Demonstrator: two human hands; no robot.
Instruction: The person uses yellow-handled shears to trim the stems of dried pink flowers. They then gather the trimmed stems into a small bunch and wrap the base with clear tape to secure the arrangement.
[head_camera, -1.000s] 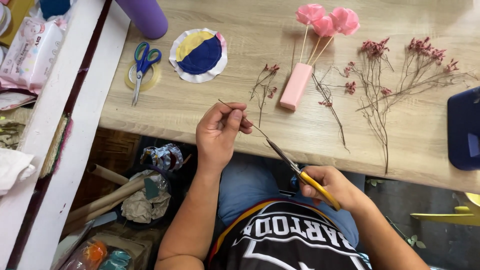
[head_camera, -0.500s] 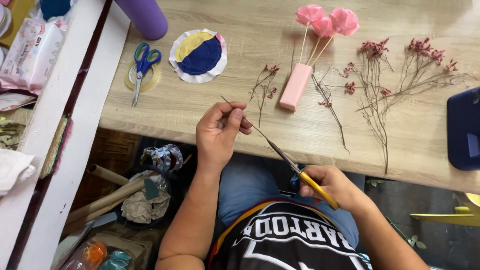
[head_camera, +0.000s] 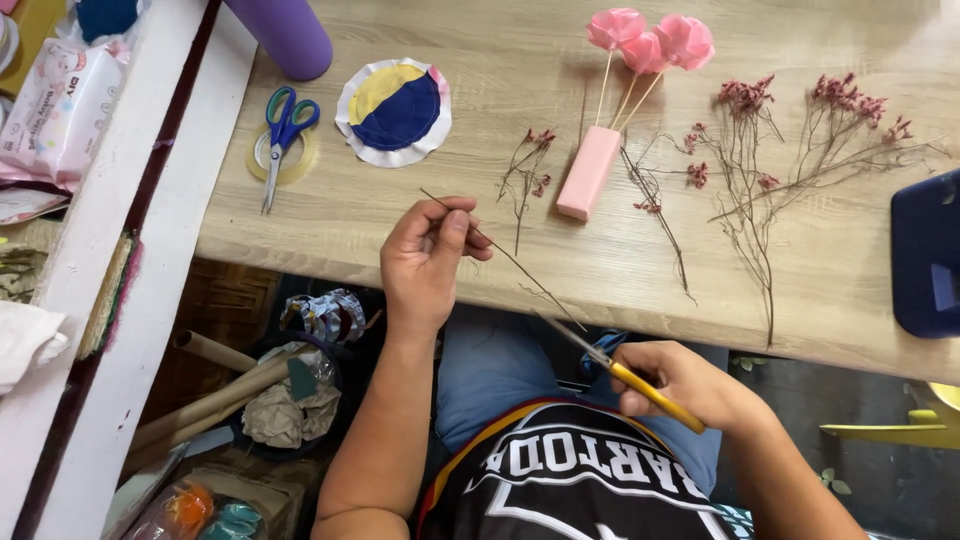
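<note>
My left hand pinches a thin brown twig that slants down to the right, just over the near edge of the wooden table. My right hand, lower and over my lap, grips yellow-handled scissors. Their blades point up-left toward the twig's lower end. Whether the blades touch the twig cannot be told.
A pink block holds three pink paper flowers. Dried red-flowered sprigs lie to its right, a small sprig to its left. Blue scissors rest on a tape roll, beside a round coloured disc. A purple cylinder and a dark blue box stand nearby.
My left hand and the twig shifted slightly left and up. The scissors in my right hand drew back a little from the twig's lower end.
</note>
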